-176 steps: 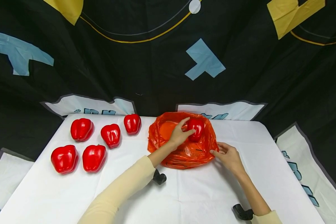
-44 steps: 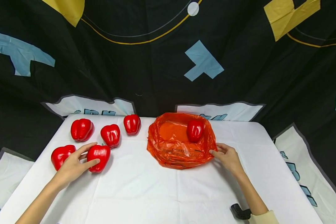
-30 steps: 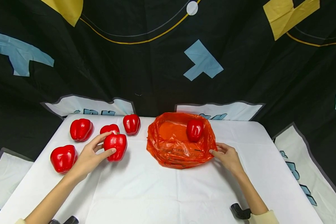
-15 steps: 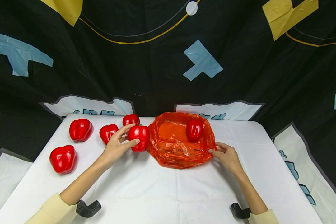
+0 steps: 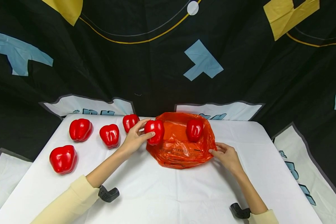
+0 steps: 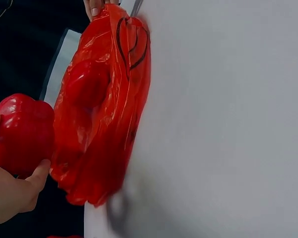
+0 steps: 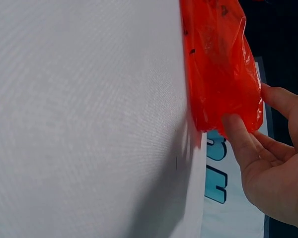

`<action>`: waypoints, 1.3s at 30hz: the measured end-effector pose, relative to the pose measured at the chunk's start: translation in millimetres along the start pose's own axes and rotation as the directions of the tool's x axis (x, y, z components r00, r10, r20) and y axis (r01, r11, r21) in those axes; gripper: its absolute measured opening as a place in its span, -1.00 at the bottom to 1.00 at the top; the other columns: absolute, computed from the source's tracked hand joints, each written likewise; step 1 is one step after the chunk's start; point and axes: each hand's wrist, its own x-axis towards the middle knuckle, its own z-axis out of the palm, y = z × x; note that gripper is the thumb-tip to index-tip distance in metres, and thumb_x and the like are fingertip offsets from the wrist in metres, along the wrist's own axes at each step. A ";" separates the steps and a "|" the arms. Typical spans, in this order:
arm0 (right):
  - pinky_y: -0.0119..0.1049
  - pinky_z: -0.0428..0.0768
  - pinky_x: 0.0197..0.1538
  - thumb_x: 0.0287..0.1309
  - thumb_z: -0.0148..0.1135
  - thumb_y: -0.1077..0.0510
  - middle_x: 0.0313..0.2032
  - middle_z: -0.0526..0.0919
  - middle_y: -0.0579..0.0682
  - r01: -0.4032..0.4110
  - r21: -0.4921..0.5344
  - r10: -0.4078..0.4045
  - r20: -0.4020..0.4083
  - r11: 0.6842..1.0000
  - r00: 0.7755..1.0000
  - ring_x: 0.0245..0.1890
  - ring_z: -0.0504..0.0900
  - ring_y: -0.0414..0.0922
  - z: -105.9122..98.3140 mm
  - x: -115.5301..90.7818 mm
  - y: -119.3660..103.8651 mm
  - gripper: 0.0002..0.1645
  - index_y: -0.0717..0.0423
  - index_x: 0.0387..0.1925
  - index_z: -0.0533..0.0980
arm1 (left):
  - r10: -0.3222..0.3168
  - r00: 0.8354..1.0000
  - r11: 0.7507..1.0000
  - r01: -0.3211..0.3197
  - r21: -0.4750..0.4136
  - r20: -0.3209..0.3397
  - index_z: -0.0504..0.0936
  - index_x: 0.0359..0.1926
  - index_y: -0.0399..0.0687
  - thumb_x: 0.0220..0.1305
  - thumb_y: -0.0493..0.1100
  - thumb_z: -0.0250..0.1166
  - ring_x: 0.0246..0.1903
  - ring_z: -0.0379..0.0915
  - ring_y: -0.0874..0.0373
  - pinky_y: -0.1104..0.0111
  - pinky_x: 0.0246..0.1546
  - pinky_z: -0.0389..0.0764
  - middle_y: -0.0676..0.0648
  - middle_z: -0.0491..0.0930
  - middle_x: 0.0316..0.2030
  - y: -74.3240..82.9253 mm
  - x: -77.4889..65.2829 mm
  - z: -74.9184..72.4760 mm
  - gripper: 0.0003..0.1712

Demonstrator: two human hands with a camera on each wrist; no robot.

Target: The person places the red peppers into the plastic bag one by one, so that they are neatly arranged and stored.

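Black curtain (image 5: pixel 156 77) behind table (image 5: pixel 145 193). I see left hand (image 5: pixel 133 140) gripping red pepper (image 5: pixel 154 132) at orange bag (image 5: pixel 179 157), right hand (image 5: pixel 228 157) pinching rim. One pepper (image 5: pixel 194 130) bagged; four peppers (image 5: pixel 63 159) unbagged, left of hands.

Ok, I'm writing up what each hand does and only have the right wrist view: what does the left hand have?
Observer: The left hand holds a red pepper.
Operator: And is anything inside the bag?
Observer: Yes, a second red pepper shows inside it.
Operator: Are any lying loose on the table?
Observer: Four more red peppers lie there, on the person's left of the bag.
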 end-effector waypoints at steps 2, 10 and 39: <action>-0.50 0.59 -0.16 0.22 0.40 0.11 -0.05 0.68 0.26 -0.001 0.000 0.001 0.001 1.000 1.000 -0.09 0.71 0.00 -0.2 -0.3 -0.7 -0.38 0.40 0.20 0.48 | 0.006 1.000 1.000 -0.006 -0.010 0.003 0.30 0.46 0.05 0.23 -0.16 0.40 0.21 0.30 -0.19 -0.01 0.02 0.61 -0.20 0.29 0.32 0.4 5.1 6.0 -0.20; -0.49 0.59 -0.16 0.22 0.41 0.06 -0.04 0.68 0.25 -0.002 -0.013 0.002 0.007 1.000 1.000 -0.08 0.71 0.01 0.2 -2.2 -1.6 -0.34 0.41 0.21 0.47 | -0.001 1.000 1.000 0.002 -0.018 0.017 0.32 0.44 0.14 0.23 -0.18 0.41 0.23 0.26 -0.16 0.00 0.06 0.58 -0.17 0.31 0.32 2.1 25.0 31.9 -0.22; -0.50 0.59 -0.15 0.22 0.40 0.09 -0.06 0.69 0.23 0.000 0.002 0.000 -0.001 1.000 1.000 -0.11 0.71 -0.02 0.1 1.4 3.7 -0.38 0.39 0.19 0.49 | -0.035 0.999 0.999 0.035 -0.013 0.002 0.36 0.42 0.16 0.29 -0.24 0.36 0.21 0.32 -0.13 0.05 0.09 0.58 -0.16 0.32 0.30 -22.2 81.6 89.2 -0.29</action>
